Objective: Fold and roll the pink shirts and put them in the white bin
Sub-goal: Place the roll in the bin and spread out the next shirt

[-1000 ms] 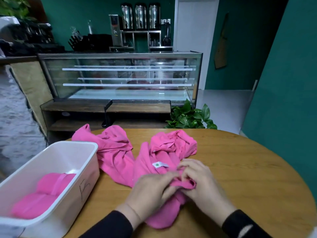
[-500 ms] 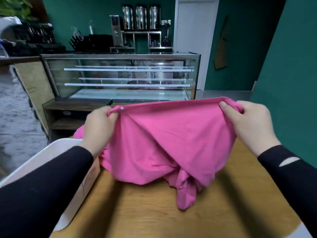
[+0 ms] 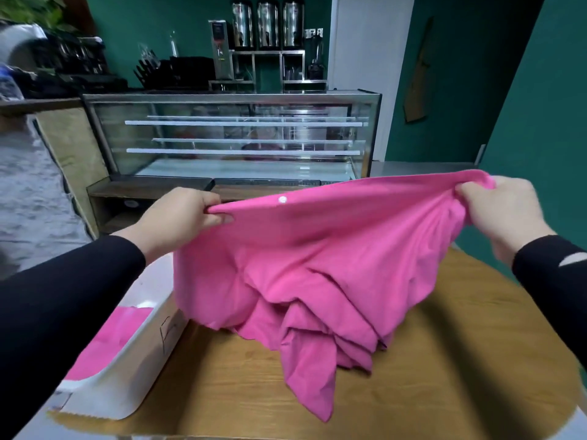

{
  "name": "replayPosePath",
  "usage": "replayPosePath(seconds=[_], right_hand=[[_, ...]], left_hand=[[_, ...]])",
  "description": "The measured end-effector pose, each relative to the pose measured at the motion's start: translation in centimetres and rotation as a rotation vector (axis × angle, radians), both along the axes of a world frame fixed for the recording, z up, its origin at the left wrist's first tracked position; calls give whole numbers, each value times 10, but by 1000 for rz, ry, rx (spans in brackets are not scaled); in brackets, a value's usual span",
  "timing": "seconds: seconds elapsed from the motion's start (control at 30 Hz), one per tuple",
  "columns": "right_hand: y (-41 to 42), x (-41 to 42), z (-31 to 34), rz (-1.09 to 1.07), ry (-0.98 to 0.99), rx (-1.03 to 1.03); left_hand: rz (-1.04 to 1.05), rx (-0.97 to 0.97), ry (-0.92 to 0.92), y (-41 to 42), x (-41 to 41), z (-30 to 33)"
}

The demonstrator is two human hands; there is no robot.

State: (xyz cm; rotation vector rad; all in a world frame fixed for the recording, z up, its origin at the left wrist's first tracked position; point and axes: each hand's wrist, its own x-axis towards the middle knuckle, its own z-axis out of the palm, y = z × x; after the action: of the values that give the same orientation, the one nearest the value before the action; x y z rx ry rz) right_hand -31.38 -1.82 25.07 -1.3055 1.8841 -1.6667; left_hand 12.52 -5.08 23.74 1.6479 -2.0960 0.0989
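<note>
Stretching pink shirt (image 3: 317, 265) wider than before

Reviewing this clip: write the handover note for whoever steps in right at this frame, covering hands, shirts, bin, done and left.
Left hand: pinches the left end of the pink shirt by its top edge.
Right hand: grips the right end of that edge.
The shirt hangs stretched between the hands above the wooden table, its lower part bunched on the tabletop; whether a second shirt lies under it cannot be told.
White bin: on the table at left, with pink fabric already inside.
Left to do: lay the held shirt flat, fold it, roll it, put it in the bin.
</note>
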Motion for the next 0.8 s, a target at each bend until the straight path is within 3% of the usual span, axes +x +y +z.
replayPosePath(seconds=[0.07,0.17,0.27,0.33,0.43,0.5,0.57,0.7,0.8], right_hand=[[-4,-10,-2,-41,-138,18],[-4,-16,-2,-45,-266,26],[-8,-18,-5,5,-254,5],[-11,-14,-8,73,-186,36],[-8,8,-11,232,10,142],[0,32,-10,319,264,151],[9,60,-7,475,464,98],[19,104,-2,785,575,28],[15,111,-4,811,571,22]], left_hand=[[68,-30,61,-2,7,-4],[227,-71,309,-9,22,-9],[274,-36,691,-18,31,-8],[280,-14,832,-22,21,-2],[204,11,800,-20,-17,6],[-1,41,791,-9,-46,9],[-236,76,640,7,-77,12],[-573,196,352,27,-135,7],[-557,277,427,23,-145,-13]])
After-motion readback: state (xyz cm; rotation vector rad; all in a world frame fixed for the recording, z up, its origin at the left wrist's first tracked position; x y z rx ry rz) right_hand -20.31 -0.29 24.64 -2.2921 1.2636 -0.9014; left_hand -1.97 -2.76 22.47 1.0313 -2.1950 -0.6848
